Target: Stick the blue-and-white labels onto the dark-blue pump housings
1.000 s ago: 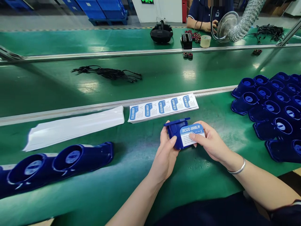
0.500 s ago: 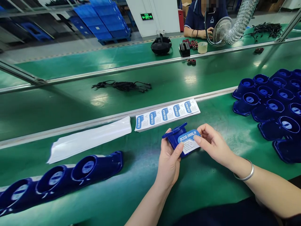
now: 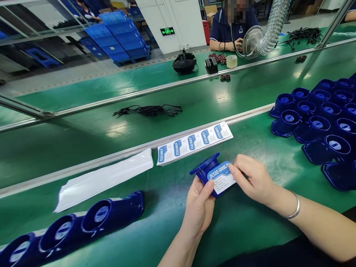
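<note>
"What's in your left grip (image 3: 198, 204)?"
"It's closed around a blue housing (image 3: 205, 165), above the bench (image 3: 155, 211), my thumb (image 3: 209, 186) on the label (image 3: 221, 180)."
"And your right grip (image 3: 254, 180)?"
"Fingertips (image 3: 232, 170) at the label's upper right corner; I can't tell whether they pinch or press."
"Further out?"
"A stack of label sheets (image 3: 198, 142) lies ahead, white paper (image 3: 105, 180) to its left, with more blue housings (image 3: 317, 125) on both sides."
</note>
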The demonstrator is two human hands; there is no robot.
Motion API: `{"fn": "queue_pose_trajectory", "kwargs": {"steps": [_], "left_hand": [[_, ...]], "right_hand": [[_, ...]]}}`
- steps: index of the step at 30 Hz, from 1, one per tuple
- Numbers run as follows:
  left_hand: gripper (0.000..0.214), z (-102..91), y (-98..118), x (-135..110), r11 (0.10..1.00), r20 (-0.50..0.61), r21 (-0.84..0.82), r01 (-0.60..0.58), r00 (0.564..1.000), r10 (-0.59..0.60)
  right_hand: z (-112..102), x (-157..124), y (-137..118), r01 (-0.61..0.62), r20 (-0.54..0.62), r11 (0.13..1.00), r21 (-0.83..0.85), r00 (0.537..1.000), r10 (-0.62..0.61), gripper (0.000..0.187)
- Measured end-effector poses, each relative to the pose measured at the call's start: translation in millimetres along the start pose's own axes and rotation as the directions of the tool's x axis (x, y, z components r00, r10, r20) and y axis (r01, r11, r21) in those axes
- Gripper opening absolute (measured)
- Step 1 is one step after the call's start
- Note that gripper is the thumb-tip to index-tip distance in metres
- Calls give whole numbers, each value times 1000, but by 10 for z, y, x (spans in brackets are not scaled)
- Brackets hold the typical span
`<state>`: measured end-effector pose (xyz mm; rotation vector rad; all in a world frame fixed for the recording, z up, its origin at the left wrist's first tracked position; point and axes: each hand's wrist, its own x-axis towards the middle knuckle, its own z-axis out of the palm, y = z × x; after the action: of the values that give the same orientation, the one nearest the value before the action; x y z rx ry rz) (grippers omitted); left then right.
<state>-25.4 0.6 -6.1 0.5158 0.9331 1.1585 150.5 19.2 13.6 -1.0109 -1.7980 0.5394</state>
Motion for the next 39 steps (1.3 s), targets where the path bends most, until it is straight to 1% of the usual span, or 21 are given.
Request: {"fn": "queue_pose_trajectory", "kwargs": {"steps": [4, 8, 12, 15, 16, 18, 19, 21, 23, 24, 25, 27, 29, 31, 34, 36, 39], "left_hand": [[55, 4, 7, -43, 999, 1, -36, 23, 1000, -23], [60, -11, 7, -117, 999, -6, -37, 24, 1000, -24], [54, -111, -16, -181, 999, 8, -21, 35, 999, -35], [50, -208, -42, -194, 999, 43, -10, 43, 998, -43], [50, -233, -50, -193, 999, 55, -11, 42, 998, -41], [49, -262, -61, -188, 999, 77, -21, 39, 996, -37], [48, -264, -63, -184, 999, 84, -30, 40, 996, -37], [42, -238, -58, -174, 997, 93, -52, 52, 995, -47], [40, -180, -36, -155, 994, 113, -83, 66, 992, -56], [40, -143, -17, -141, 991, 129, -107, 79, 990, -65], [41, -104, 6, -126, 986, 148, -133, 101, 986, -81], [44, -32, 60, -94, 969, 190, -184, 162, 974, -127], [47, 22, 105, -71, 949, 230, -209, 237, 955, -188], [49, 55, 124, -61, 932, 269, -207, 299, 933, -239], [51, 74, 98, -60, 908, 347, -170, 382, 886, -308], [52, 74, 61, -57, 898, 404, -151, 412, 855, -325], [50, 62, 9, -40, 893, 466, -147, 425, 827, -316]], "right_hand": [[21, -7, -7, 42, 14, 999, -22, 999, -41, 35], [52, -19, -50, 48, 29, 999, 14, 998, -49, 35], [81, -33, -110, -3, 55, 995, 102, 998, -3, 35], [123, -58, -117, -41, 35, 983, 180, 999, 35, 35], [146, -73, -108, -63, 23, 976, 208, 998, 59, 35], [206, -110, -77, -158, -6, 953, 259, 986, 165, 31], [240, -130, -58, -226, -12, 932, 284, 971, 239, 29], [305, -164, -16, -368, 18, 861, 351, 922, 386, 27], [347, -182, 28, -450, 66, 781, 434, 880, 470, 26], [352, -182, 53, -459, 64, 758, 464, 871, 488, 27], [346, -176, 82, -452, 38, 752, 479, 867, 497, 29], [301, -148, 148, -418, -46, 785, 457, 870, 491, 33], [232, -105, 215, -393, -75, 817, 423, 883, 464, 38], [165, -61, 262, -373, -15, 809, 453, 905, 425, 44], [99, -20, 273, -347, 151, 743, 573, 935, 320, 52], [77, -16, 252, -383, 276, 675, 631, 923, 267, 58], [64, -34, 215, -481, 420, 596, 643, 872, 251, 66]]}}
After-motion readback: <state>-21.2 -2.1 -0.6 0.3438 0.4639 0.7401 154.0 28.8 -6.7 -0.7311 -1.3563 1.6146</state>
